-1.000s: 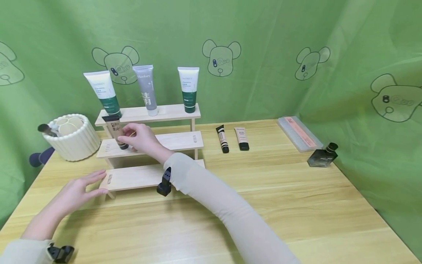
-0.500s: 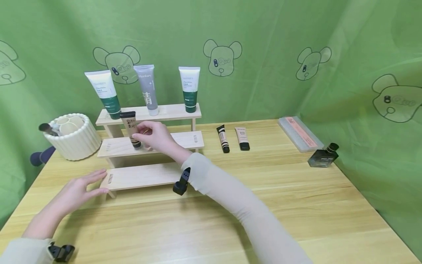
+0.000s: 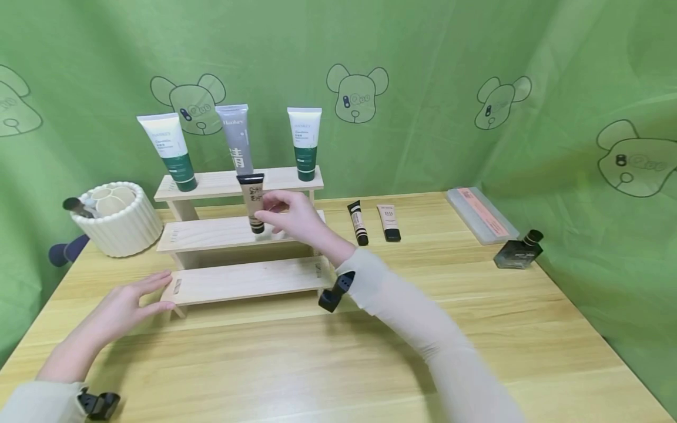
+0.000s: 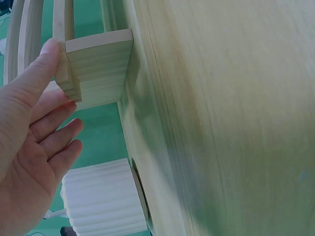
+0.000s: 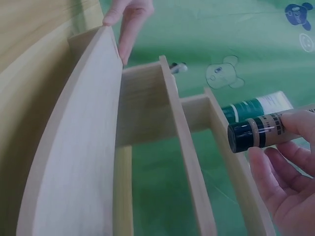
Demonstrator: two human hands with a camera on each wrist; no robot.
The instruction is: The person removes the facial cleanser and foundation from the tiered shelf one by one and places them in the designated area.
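Observation:
My right hand [image 3: 296,217] pinches a beige tube of foundation [image 3: 254,202] between thumb and fingers, its black cap downward. The tube is upright over the middle board of a three-step wooden stand [image 3: 248,281]; I cannot tell whether its cap touches the board. In the right wrist view the black cap [image 5: 241,136] shows beside the thumb. My left hand [image 3: 119,308] holds the left end of the lowest board, thumb at the front corner and index finger at the back. The left wrist view shows the other fingers [image 4: 61,140] loose beside that end.
On the top board stand a white-green tube [image 3: 171,153], a grey tube [image 3: 235,138] and another white-green tube [image 3: 304,144]. A white ribbed pot [image 3: 119,226] is at left. Right of the stand lie a striped tube [image 3: 358,223], BB cream [image 3: 388,223], a clear case [image 3: 481,214] and a dark bottle [image 3: 518,251].
My right hand has carried the foundation tube rightward along the middle board, from its left end to about its middle. The left hand has stayed at the lowest board's end.

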